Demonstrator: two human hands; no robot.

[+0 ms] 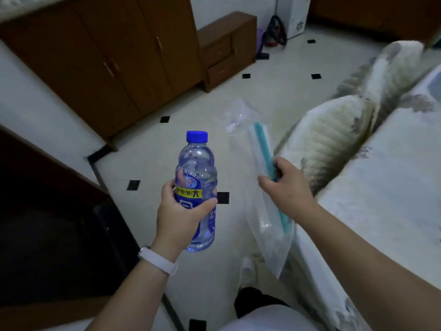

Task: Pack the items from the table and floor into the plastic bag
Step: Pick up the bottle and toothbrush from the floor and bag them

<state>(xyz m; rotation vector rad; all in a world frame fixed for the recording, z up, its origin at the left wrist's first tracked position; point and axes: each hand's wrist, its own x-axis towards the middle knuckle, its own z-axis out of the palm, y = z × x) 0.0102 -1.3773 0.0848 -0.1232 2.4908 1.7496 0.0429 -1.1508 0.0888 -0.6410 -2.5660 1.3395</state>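
Note:
My left hand [177, 216] grips a clear water bottle [198, 168] with a blue cap and blue label, held upright above the tiled floor. To its right, my right hand [287, 185] pinches a clear plastic bag [267, 232] at its teal zip strip. The bag hangs in the air, one end sticking up past the hand and the rest drooping below it. Bottle and bag are apart, about a hand's width between them. I cannot see anything inside the bag.
A bed with a pale patterned cover [381, 187] and a rolled quilt [331, 139] fills the right side. A brown wardrobe [107, 58] and low drawer unit [224, 48] line the far wall. Dark furniture [47, 223] stands at the left. White floor tiles [181, 111] lie between.

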